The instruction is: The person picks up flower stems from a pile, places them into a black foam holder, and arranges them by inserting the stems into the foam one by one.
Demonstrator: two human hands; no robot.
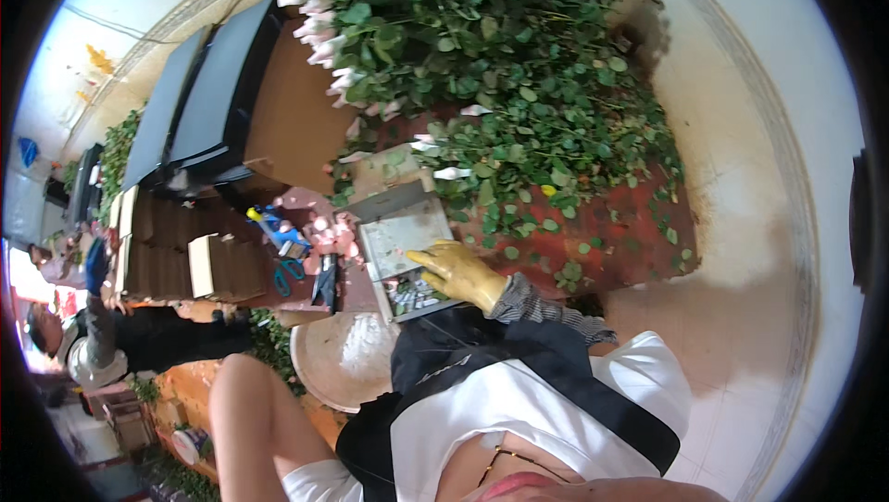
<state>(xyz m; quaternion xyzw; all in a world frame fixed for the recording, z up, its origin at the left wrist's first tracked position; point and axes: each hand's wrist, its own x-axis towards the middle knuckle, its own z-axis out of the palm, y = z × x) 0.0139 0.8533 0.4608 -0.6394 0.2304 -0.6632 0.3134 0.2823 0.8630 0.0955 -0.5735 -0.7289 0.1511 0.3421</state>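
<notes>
My right hand (pixel 458 272), in a yellow rubber glove with a checked oversleeve above it, rests over a shallow grey box (pixel 407 217). Its fingers reach across the box's near part and look loosely stretched, with nothing visible in them. Bits of green leaf and cut stem (pixel 421 298) lie inside the box beside the glove. Of my left side only a bent bare arm (pixel 245 400) shows at the lower left; the hand is out of view. Long leafy stems with pale wrapped flower heads (pixel 453 173) lie just beyond the box.
Left of the box lie pink petals (pixel 333 235), teal-handled scissors (pixel 288 277) and a blue-and-yellow tool (pixel 278 232). Dark panels (pixel 222 85) and stacked cardboard (pixel 222 266) stand farther left. A round pale tub (pixel 343 358) sits below the red table (pixel 611 233). A co-worker (pixel 139 340) wears a blue glove.
</notes>
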